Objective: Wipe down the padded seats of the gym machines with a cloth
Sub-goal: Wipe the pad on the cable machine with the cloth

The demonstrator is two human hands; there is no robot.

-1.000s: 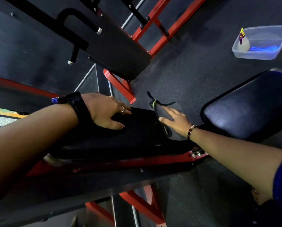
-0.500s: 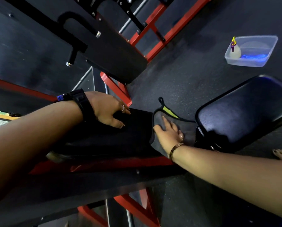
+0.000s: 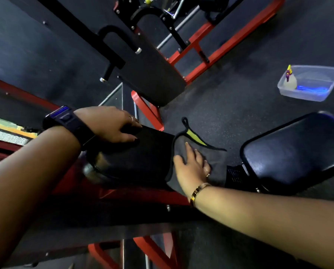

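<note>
Grey cloth: it is lying spread over the near end of the narrow black pad, its loop and yellow-green corner hanging off the far side. Opened out like this, it is covering more of the padding with each pass.
Right hand: it is pressing down on the cloth with straight, slightly spread fingers, nothing pinched. A flat palm is putting even weight on the fabric, which suits rubbing better than holding would.
Left hand: it is holding the far end of the same pad, its fingers curling over the edge and its thumb lying on top. I judge it is steadying the pad, or the person's lean, against the push of the wiping hand.
Narrow black pad: it is sitting on the red frame, between the two arms. The bare part between the hands is looking dark and dull; whether it is damp I cannot tell.
Wide black seat: it is standing just beside the cloth on the right, with neither hand touching it. It is probably waiting its turn.
Plastic tub: it is resting on the rubber floor well apart from the machine, with a spray bottle and something blue inside. It is likely parked there to stay within reach without crowding the work.
Stage: the wiping of this pad is looking under way, not finished.
</note>
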